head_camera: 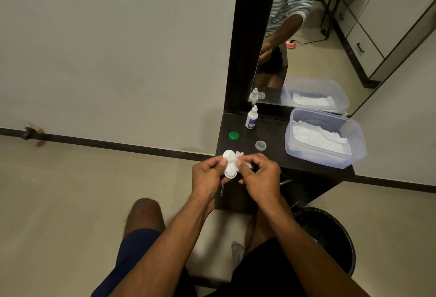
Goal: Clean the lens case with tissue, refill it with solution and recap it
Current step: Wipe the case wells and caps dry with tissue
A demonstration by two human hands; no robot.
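Left hand (210,172) grips the open lens case (230,164); right hand (259,174) pinches tissue (238,155) against it, apparently wiping. Both caps, green (233,136) and clear (260,145), lie off; the solution bottle (251,118) stands untouched, so refilling and recapping remain.

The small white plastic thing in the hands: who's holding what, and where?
The left hand grips the white two-well plastic lens case at its left side, thumb on its middle. The right hand pinches a crumpled white tissue against the case's right edge.
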